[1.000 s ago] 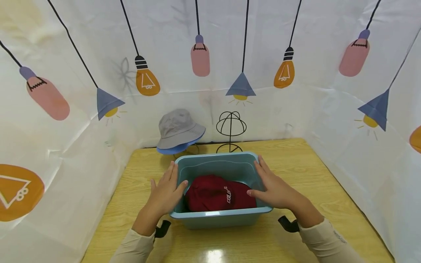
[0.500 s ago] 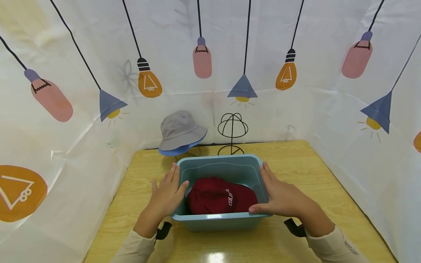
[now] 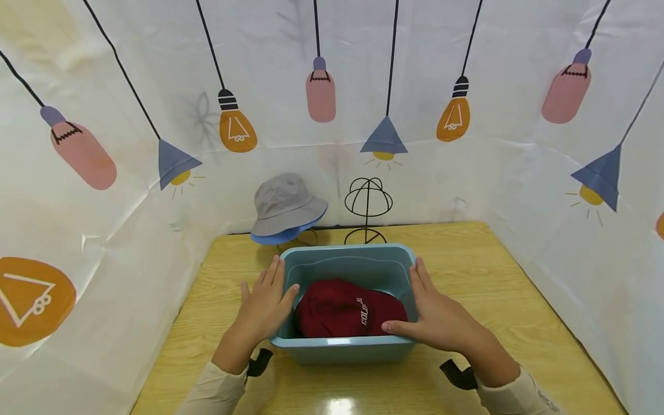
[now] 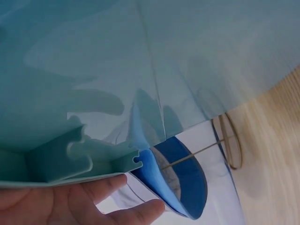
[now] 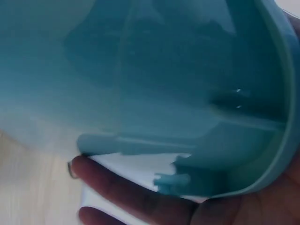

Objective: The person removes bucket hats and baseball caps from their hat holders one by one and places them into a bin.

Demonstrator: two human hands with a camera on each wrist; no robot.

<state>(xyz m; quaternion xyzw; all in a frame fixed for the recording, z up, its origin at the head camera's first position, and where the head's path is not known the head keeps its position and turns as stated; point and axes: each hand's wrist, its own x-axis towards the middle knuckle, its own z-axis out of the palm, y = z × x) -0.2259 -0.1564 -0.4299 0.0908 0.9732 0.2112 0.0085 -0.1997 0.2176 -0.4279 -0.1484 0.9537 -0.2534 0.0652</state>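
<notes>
A blue-green plastic bin [image 3: 339, 342] sits on the table with a dark red cap [image 3: 324, 311] inside it, white lettering on its front. My left hand [image 3: 263, 305] lies against the bin's left side, fingers straight along the rim and thumb extending over the inside. On the opposite side, my right hand [image 3: 441, 318] has its straight fingers along the outer wall, its thumb across the near right corner of the rim. The right wrist view shows the bin wall [image 5: 154, 84] close up, with two right fingers [image 5: 136, 192] stretched below the rim.
Behind the bin at left, a grey bucket hat [image 3: 287, 202] with a blue underside hangs on a wire stand. A bare black wire hat stand [image 3: 368, 210] is beside it. White sheeting printed with lamps [image 3: 332, 155] surrounds the wooden table [image 3: 467, 265].
My right hand has shifted down onto the bin's right rim, its thumb moving from over the cap to the near edge. The left hand and cap keep their places; the view drifts slightly.
</notes>
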